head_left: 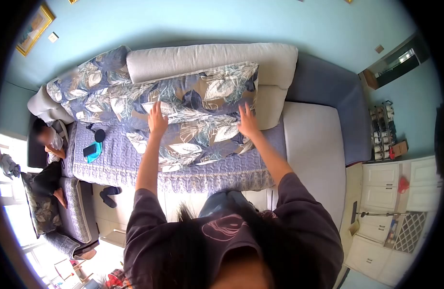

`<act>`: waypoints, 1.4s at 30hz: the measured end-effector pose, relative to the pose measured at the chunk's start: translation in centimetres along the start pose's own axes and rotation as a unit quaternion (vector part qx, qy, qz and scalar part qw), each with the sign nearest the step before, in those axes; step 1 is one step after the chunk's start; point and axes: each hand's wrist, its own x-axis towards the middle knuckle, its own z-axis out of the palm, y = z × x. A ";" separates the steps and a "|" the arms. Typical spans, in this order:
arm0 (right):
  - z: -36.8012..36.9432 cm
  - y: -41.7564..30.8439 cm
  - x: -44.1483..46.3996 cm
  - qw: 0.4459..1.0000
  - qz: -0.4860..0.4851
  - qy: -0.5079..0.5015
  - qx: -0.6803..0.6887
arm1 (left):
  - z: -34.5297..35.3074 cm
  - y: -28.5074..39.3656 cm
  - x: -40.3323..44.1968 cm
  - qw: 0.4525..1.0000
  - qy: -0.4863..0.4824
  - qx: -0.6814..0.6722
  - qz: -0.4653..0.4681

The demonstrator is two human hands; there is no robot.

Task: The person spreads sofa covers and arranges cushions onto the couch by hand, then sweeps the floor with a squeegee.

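Note:
A leaf-patterned cloth (198,98) lies over the sofa's back cushions and spreads down onto the quilted purple seat cover (116,139). My left hand (157,119) rests on or just above the cloth left of its middle, fingers spread. Toward the cloth's right edge, my right hand (247,121) has its fingers apart, on or close above the fabric. Neither hand grips anything visible. Above the cloth shows the light grey back cushion (183,60), bare along its top and right end.
At the far left sits another person (51,144). A phone (89,150), a turquoise item (95,156) and a round black object (100,135) lie on the seat. Slippers (107,198) are on the floor. Right stands a grey chaise section (316,144).

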 end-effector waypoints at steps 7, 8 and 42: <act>-3.7 -0.4 11.2 0.999 -0.040 0.011 0.006 | 1.6 -1.4 5.1 0.997 -0.067 0.045 -0.007; -3.8 -0.6 11.3 1.000 -0.022 -0.018 0.008 | 2.0 -1.2 4.7 0.998 -0.056 0.038 -0.008; 7.2 -27.3 -69.9 -0.033 0.699 0.602 0.384 | 19.1 38.4 -66.0 -0.117 -0.473 0.074 0.870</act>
